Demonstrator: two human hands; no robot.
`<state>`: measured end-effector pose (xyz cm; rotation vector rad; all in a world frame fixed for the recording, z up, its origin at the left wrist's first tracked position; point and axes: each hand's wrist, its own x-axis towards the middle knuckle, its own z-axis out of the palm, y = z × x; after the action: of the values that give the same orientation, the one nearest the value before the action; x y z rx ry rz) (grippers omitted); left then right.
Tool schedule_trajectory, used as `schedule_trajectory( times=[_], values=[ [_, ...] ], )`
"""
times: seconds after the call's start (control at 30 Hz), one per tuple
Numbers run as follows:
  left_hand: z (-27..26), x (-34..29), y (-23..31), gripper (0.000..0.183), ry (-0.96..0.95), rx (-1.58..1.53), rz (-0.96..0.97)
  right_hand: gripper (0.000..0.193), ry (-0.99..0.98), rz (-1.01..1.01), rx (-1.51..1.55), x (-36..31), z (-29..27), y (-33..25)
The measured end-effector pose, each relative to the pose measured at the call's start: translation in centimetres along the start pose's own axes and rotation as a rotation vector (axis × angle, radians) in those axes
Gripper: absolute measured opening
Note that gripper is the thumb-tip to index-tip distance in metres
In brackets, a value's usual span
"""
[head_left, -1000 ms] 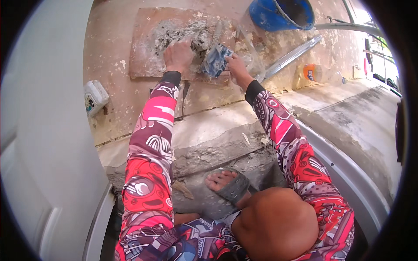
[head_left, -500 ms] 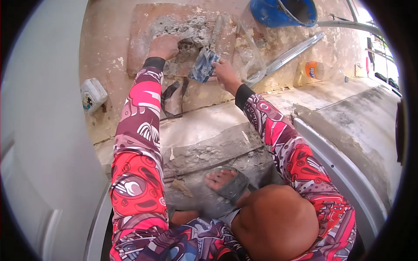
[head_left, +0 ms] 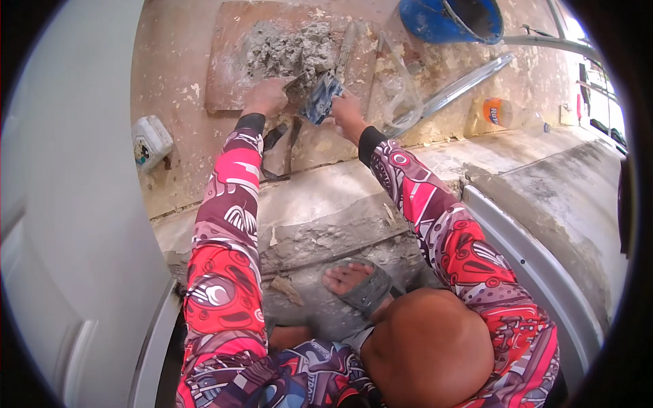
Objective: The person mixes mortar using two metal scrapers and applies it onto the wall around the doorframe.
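A pile of wet grey mortar [head_left: 289, 51] lies on a reddish-brown board [head_left: 223, 87]. At the board's near edge my left hand [head_left: 266, 96] is closed on a flat, dark grey blade-like tool [head_left: 296, 87]; its handle is hidden in the fist. My right hand [head_left: 347, 111] pinches a flat blue-and-grey piece [head_left: 320, 100] smeared with mortar. The two flat pieces meet edge to edge just below the pile, with some mortar at their upper ends. Dark strips of scrap [head_left: 275, 139] lie under my hands.
A blue bucket [head_left: 435, 20] stands at the far right. Nearby are a long metal channel [head_left: 462, 85], a clear plastic piece [head_left: 405, 98] and a bottle with an orange label [head_left: 496, 112]. A white jug [head_left: 152, 141] lies left, by a pale door [head_left: 75, 204]. A raised ledge [head_left: 320, 183] runs in front of me.
My left hand has drawn back toward me from the mortar, bringing the dark blade beside the blue piece. The blue piece has tilted, and the mortar pile shows more fully.
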<state>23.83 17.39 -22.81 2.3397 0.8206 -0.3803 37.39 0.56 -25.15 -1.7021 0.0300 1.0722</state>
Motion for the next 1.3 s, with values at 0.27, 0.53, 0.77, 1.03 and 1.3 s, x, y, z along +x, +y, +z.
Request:
schedule_trajectory(
  times=[0.27, 0.53, 0.77, 1.03, 1.3],
  values=[
    [2.3, -1.1, 0.4, 0.054, 0.158, -0.229, 0.028, 0.016, -0.223, 0.059, 0.074, 1.7, -2.4, 0.8],
    [-3.8, -10.6, 4.8, 0.044, 0.318, 0.02, 0.015, 0.029, -0.304, 0.249, 0.31, -3.3, -1.4, -1.4],
    [-9.6, -12.3, 6.0, 0.046, 0.678, -0.336, 0.218, 0.026, -0.479, 0.106, 0.476, -0.8, -0.7, -4.8],
    [-13.8, -13.4, 3.0, 0.026, 0.722, -1.068, -0.207, 0.008, -0.69, 0.096, 0.56, -1.2, 1.3, -8.3],
    [-9.0, -15.9, 2.0, 0.028, 0.553, -1.468, -0.281, 0.033, -0.88, 0.14, 0.462, -4.4, 0.5, -11.7]
  ],
)
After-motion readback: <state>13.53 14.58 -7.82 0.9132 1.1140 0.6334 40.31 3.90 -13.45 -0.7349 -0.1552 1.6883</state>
